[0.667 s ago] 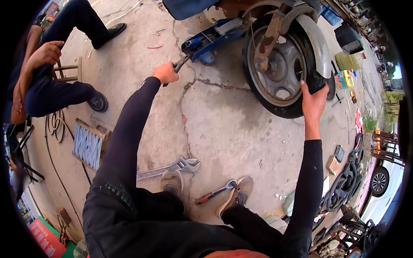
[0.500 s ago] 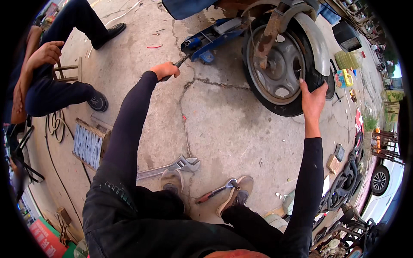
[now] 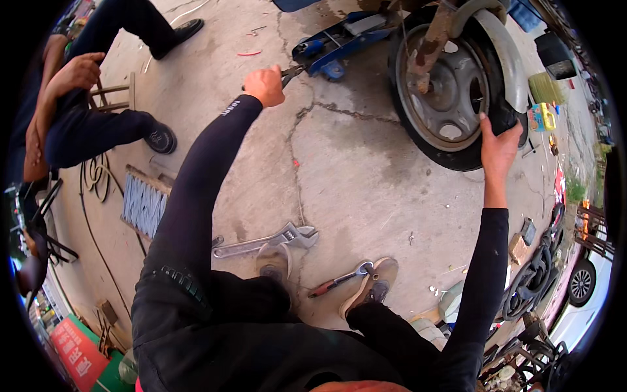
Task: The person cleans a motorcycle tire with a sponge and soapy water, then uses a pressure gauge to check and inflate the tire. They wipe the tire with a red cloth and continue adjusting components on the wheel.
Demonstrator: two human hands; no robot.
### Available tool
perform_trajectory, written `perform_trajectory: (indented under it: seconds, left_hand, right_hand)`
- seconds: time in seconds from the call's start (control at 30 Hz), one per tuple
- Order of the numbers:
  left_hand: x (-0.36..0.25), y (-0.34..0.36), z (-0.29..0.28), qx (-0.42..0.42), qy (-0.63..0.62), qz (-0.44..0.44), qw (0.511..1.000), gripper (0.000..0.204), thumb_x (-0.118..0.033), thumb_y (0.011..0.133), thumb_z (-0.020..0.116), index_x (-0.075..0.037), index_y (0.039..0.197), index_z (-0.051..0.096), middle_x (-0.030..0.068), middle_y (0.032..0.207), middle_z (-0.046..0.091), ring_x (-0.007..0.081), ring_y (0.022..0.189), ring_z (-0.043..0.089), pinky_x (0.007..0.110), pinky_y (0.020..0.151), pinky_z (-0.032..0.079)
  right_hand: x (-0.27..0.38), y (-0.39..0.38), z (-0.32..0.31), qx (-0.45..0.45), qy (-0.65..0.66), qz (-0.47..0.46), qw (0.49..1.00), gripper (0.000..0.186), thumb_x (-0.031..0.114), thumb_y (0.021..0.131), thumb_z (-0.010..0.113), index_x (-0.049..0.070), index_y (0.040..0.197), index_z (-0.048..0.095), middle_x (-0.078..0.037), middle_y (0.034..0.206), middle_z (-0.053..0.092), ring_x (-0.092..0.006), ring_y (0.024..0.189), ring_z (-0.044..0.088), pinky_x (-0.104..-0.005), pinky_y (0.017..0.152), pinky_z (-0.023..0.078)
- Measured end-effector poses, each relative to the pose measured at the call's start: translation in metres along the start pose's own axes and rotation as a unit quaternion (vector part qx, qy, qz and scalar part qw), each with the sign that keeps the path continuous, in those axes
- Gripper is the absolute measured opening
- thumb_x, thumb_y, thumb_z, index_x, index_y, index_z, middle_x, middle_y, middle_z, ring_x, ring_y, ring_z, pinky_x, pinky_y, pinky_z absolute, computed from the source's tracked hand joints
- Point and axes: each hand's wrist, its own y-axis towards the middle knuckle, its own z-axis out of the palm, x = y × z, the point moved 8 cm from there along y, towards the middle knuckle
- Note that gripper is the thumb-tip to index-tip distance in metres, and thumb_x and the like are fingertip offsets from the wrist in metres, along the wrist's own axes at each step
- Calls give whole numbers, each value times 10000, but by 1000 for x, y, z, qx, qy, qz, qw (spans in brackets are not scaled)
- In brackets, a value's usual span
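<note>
One hand [image 3: 499, 151] on tyre [image 3: 458, 161], one on tool [image 3: 290, 74]

The wheel [image 3: 444, 97] stood ahead, right of the jack [image 3: 353, 40] and left of the jug [image 3: 541, 117]. The right hand [image 3: 499, 149] was on the wheel's near right side; the left hand [image 3: 264, 86] held the tool [image 3: 291, 74], tip by the jack. Nearer, the wrench [image 3: 251, 247] lay at the left shoe [image 3: 274, 261], the ratchet [image 3: 332, 282] between it and the right shoe [image 3: 372, 289]. Far right were the tubes [image 3: 535, 269] and car [image 3: 602, 269].

Lit bright w/ diffuse daylight on cracked beige-grey concrete floor [image 3: 366, 196]; sharp mid-pic, warped, softer nr. edges.
</note>
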Motion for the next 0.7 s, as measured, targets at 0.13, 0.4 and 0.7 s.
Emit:
perform_trajectory:
  seconds: [0.13, 0.4, 0.7]
  left_hand:
    - [-7, -11, 3, -98, 134, 8, 986, 269, -163, 767, 664, -68, 977, 525, 105, 835, 600, 264, 690, 673, 374, 546, 524]
    - [-23, -11, 6, -117, 351, 26, 929, 169, -162, 909, 533, -89, 1061, 538, 47, 833, 544, 190, 646, 624, 399, 461, 486]
    - [-35, -2, 3, -98, 344, 19, 934, 187, -179, 898, 540, -112, 1071, 565, 64, 829, 548, 235, 688, 624, 424, 511, 484]
  right_hand:
    - [-5, 4, 5, 6, -15, -2, 1000, 785, 393, 774, 793, -130, 1249, 452, -309, 1158, 564, -438, 1103, 558, -448, 938, 449]
    - [1, 2, 7, 14, -20, 6, 1000, 820, 443, 779, 770, -127, 1271, 442, -320, 1174, 561, -442, 1127, 546, -452, 951, 442]
    - [-6, 0, 2, 4, -36, -3, 999, 795, 449, 793, 750, -130, 1249, 452, -310, 1192, 556, -437, 1143, 533, -454, 973, 426]
